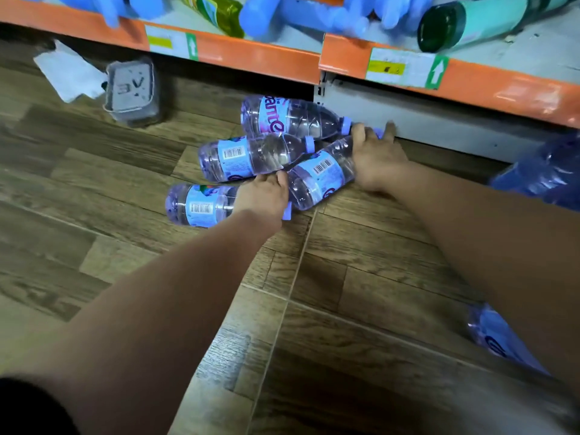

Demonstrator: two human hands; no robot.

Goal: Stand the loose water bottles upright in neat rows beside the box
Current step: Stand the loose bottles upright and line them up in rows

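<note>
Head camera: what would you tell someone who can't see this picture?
Two bare hands, left and right, reach for four water bottles lying on a wood-look floor below an orange shelf edge.

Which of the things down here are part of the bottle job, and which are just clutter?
Job: four lying water bottles, left hand, right hand.
Clutter: grey tub, white paper, green bottle on shelf.

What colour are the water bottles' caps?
Light purple, clearest on the middle bottle's cap in the head view.
</note>
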